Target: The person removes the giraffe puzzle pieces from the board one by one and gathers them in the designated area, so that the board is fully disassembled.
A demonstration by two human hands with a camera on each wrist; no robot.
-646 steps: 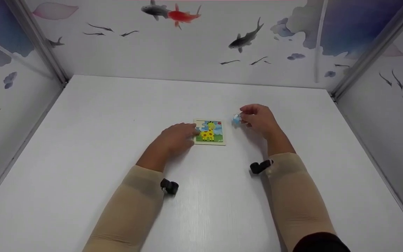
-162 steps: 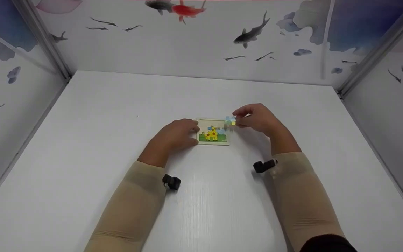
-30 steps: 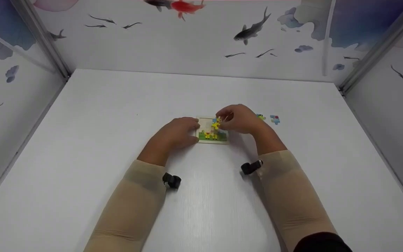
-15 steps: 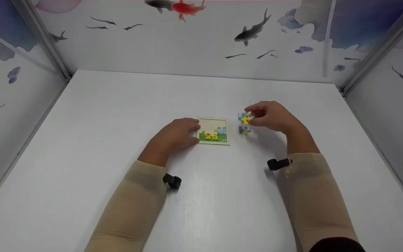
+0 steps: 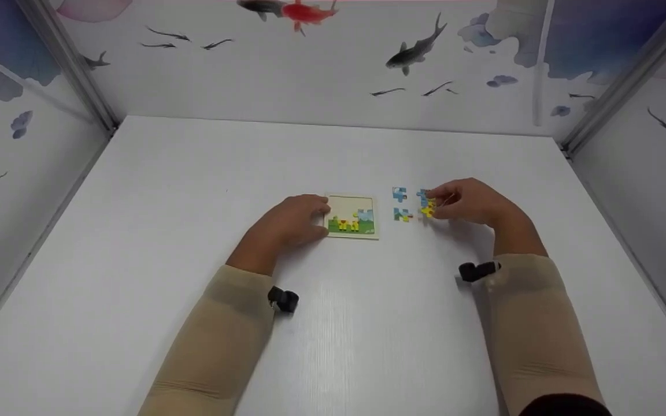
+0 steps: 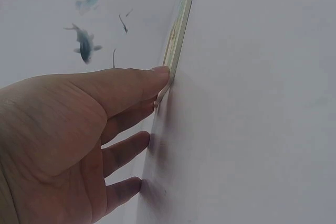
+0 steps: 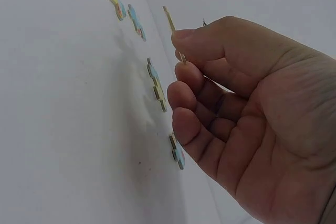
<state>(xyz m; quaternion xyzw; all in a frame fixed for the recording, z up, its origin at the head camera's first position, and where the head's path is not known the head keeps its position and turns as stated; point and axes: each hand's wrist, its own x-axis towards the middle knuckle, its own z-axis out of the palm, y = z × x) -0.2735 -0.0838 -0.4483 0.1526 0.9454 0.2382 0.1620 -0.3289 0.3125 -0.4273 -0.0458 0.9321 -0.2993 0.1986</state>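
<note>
A small square wooden puzzle tray [image 5: 349,236] lies mid-table, with green and yellow giraffe-leg pieces along its near side and a pale blue piece at right. Bare wood shows in the rest. My left hand [image 5: 287,222] rests at the tray's left edge; in the left wrist view the thumb [image 6: 160,74] presses the rim and the other fingers reach the tabletop. Right of the tray, my right hand [image 5: 474,202] pinches a yellow-and-blue puzzle piece [image 5: 427,211] between thumb and fingertips. In the right wrist view this piece [image 7: 169,18] is seen edge-on.
Two loose pieces, a blue one [image 5: 399,194] and a green-and-blue one [image 5: 403,215], lie between tray and right hand. Other loose pieces [image 7: 157,85] lie beneath the right hand, as the right wrist view shows. Fish-patterned walls [image 5: 310,75] enclose the white table [image 5: 333,335].
The right hand has lifted giraffe pieces from the tray and moved right with one, past the loose pieces. Earlier the tray was nearly full. The left hand has stayed at the tray's edge.
</note>
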